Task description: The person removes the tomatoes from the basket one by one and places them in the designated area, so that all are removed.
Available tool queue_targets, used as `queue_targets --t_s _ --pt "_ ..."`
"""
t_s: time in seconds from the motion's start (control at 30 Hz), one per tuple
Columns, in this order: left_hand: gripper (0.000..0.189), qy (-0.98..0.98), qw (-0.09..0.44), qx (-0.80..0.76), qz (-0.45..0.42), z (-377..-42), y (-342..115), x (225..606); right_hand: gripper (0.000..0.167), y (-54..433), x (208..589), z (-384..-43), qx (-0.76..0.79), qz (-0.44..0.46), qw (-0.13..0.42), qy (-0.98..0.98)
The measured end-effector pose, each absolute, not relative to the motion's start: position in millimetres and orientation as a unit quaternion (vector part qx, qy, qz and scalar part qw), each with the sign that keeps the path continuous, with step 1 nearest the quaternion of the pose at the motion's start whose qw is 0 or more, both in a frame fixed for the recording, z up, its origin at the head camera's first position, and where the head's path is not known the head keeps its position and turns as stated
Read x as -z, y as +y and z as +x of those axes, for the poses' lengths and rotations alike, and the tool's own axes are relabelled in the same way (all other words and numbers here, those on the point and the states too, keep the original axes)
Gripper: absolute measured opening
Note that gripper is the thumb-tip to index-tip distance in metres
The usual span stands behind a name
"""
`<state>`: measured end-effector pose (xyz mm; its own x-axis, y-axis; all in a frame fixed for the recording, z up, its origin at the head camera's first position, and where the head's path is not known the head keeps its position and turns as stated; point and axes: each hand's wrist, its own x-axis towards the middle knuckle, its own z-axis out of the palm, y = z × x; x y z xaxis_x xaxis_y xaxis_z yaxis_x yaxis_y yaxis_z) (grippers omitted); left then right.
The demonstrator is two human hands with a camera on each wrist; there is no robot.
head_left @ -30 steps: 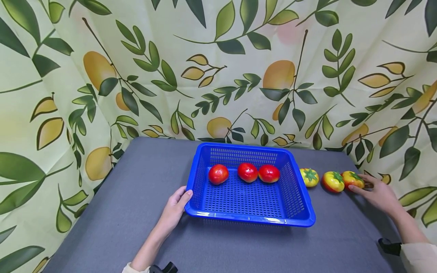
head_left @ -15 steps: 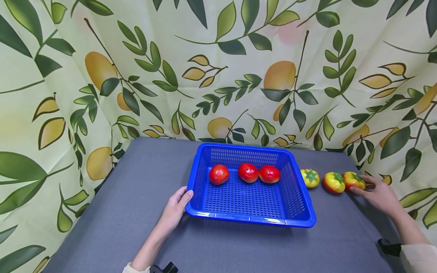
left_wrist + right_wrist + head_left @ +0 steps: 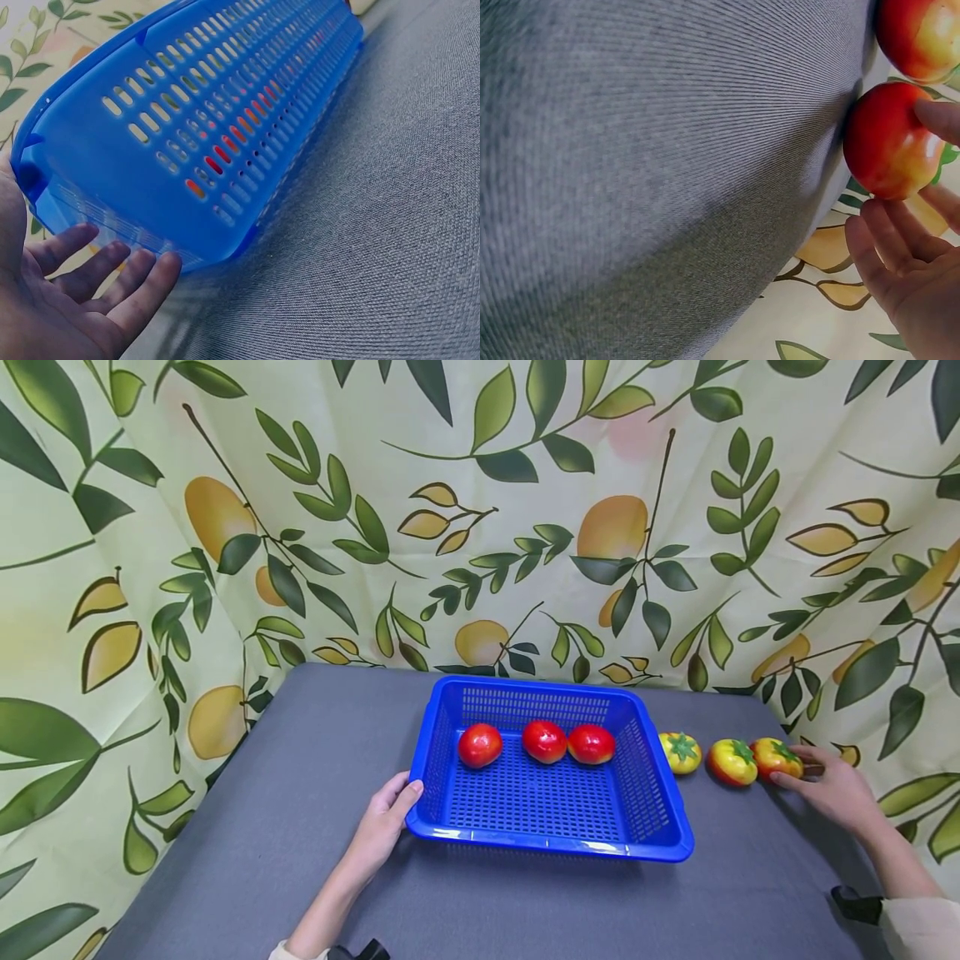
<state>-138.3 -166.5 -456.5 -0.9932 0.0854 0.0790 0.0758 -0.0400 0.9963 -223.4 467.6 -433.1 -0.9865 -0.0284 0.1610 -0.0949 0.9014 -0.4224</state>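
My left hand (image 3: 381, 827) grips the front left corner of a blue plastic basket (image 3: 547, 839), thumb over the rim. In the left wrist view its fingers (image 3: 142, 289) lie under the rim by the slotted wall. Three glossy red tomatoes (image 3: 480, 745) lie inside the basket, two of them side by side. To the right, my right hand (image 3: 836, 785) holds the rightmost red-and-yellow tomato (image 3: 776, 757), which has a green leafy top. The right wrist view shows the thumb (image 3: 941, 120) on one side of this tomato (image 3: 889, 142) and fingers on the other.
A red-and-yellow tomato (image 3: 731, 762) sits right beside the held one. A yellower tomato (image 3: 682, 752) lies close to the basket's right wall. Grey cloth (image 3: 315, 743) covers the table, and a leaf-patterned curtain (image 3: 525, 527) rises behind it and at both sides.
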Motion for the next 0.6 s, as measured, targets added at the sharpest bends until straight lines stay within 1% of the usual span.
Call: queue_targets --t_s 0.23,0.6 --pt "0.039 0.693 0.005 -0.719 0.054 -138.5 -166.4 456.8 0.068 469.0 433.5 -222.0 -0.227 0.024 0.064 -0.972" --pt "0.04 0.684 0.009 -0.727 0.062 -138.8 -166.1 456.1 0.068 465.7 429.1 -221.1 -0.233 0.032 0.066 -0.97"
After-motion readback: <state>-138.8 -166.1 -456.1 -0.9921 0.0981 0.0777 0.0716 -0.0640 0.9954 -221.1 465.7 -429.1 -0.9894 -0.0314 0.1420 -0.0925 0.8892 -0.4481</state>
